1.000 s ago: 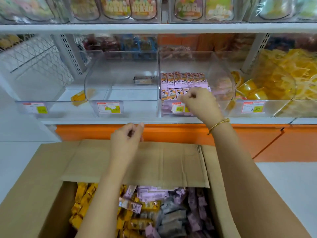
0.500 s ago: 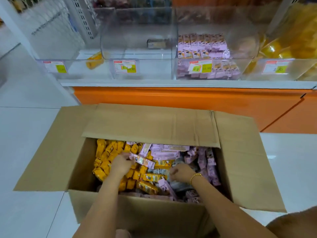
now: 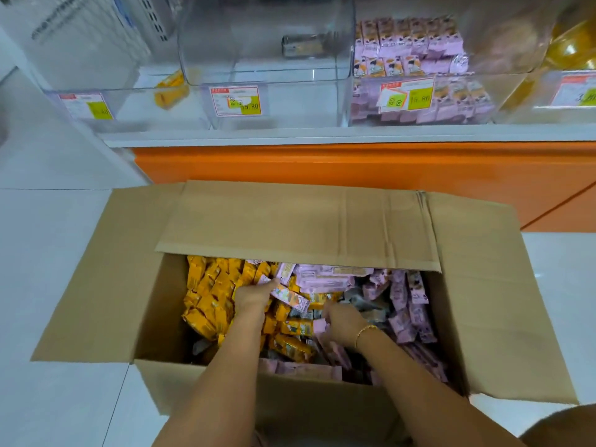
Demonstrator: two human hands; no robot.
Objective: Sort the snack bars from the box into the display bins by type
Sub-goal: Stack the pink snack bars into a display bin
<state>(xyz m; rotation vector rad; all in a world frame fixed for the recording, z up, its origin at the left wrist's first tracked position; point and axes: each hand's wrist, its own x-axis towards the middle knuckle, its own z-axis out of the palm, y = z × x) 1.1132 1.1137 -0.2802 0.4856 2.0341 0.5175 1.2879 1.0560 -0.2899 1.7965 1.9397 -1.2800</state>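
Creased cardboard box [image 3: 306, 227], glossy oblong snack bars [image 3: 209, 298]

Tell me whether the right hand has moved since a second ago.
Yes. The right hand left the front of the pink-bar bin on the shelf and is now down inside the cardboard box, among the snack bars.

On my feed, a white tiled floor [image 3: 48, 221] runs along the left and out to the right. An orange base panel [image 3: 322, 166] stands under the white shelf edge [image 3: 290, 135]. Just above that edge, red-and-yellow price tags [image 3: 235, 100] face me. A perforated white upright [image 3: 151, 17] rises at the shelf's back left, and golden wrapped sweets [image 3: 571, 50] sit at its far right end.
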